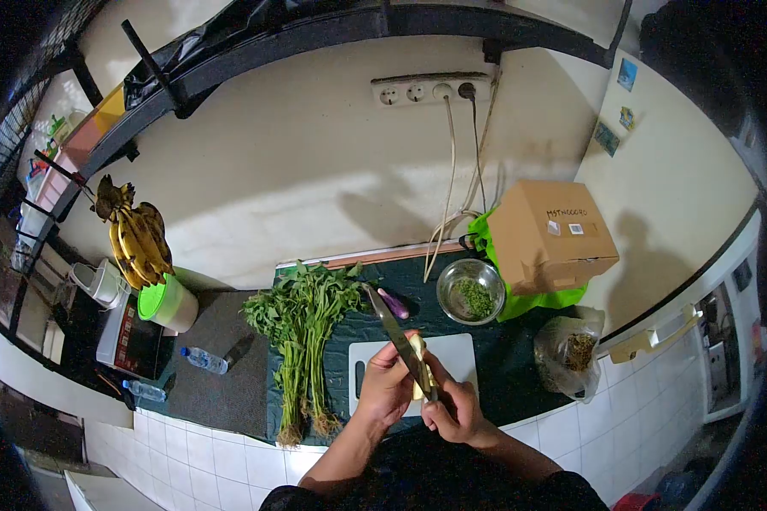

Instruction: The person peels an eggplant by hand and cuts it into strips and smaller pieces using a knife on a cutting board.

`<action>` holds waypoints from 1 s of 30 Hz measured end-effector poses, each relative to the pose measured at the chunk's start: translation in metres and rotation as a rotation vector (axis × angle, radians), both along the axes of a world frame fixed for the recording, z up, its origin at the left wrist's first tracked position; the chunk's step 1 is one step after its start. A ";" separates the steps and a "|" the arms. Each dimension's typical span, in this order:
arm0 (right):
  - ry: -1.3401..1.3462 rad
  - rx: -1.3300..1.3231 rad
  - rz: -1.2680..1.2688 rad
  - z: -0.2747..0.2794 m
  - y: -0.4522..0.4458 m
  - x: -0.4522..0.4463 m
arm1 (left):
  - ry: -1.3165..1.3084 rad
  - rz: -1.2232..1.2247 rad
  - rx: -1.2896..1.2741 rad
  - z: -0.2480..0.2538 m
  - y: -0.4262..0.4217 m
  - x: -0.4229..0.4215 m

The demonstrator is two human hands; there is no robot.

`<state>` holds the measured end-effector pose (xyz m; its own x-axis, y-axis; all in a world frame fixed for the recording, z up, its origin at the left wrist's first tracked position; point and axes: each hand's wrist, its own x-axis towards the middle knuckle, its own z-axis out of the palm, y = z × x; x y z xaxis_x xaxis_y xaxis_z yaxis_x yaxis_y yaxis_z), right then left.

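My right hand [458, 410] is closed around the handle of a kitchen knife [392, 328], whose long blade points up and to the left. In my left hand [385, 385] is a pale, yellowish elongated piece of food [418, 392], partly covered by the fingers and the blade; its exact kind is unclear. The blade crosses in front of this piece. Both hands are above a white cutting board [462, 349]. A purple eggplant [393, 303] lies just beyond the board, near the knife tip.
Leafy greens with roots [307, 341] lie left of the board. A metal bowl [471, 292] holds chopped greens. To the right are a cardboard box [554, 238] and a plastic bag [571, 362]. Bananas [136, 238] hang at left, above a water bottle [204, 360].
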<state>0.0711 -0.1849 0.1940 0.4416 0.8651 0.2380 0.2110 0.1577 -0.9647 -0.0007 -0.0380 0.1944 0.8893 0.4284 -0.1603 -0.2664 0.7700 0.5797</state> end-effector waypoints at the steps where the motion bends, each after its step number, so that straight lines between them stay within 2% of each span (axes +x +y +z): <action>1: 0.051 0.031 0.023 0.002 0.000 0.000 | -0.021 -0.002 0.004 0.002 0.000 -0.001; 5: 0.093 0.052 0.048 0.008 0.001 0.002 | -0.007 0.004 0.035 0.000 0.001 -0.001; 7: 0.047 -0.017 0.030 0.010 0.001 0.002 | 0.016 0.000 0.037 0.001 0.002 -0.001; 13: -0.021 0.039 -0.025 0.008 0.003 0.001 | 0.060 -0.004 0.049 0.003 -0.001 -0.001; 28: -0.073 -0.069 -0.004 0.006 0.000 0.013 | 0.048 -0.036 0.110 0.003 0.002 -0.002; 30: -0.106 -0.016 -0.012 0.001 0.005 0.013 | 0.058 -0.049 0.088 0.008 0.002 -0.001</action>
<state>0.0844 -0.1802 0.1947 0.4250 0.8638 0.2706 0.3142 0.1395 -0.9390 -0.0020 -0.0359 0.2028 0.8998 0.3993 -0.1758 -0.1937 0.7267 0.6591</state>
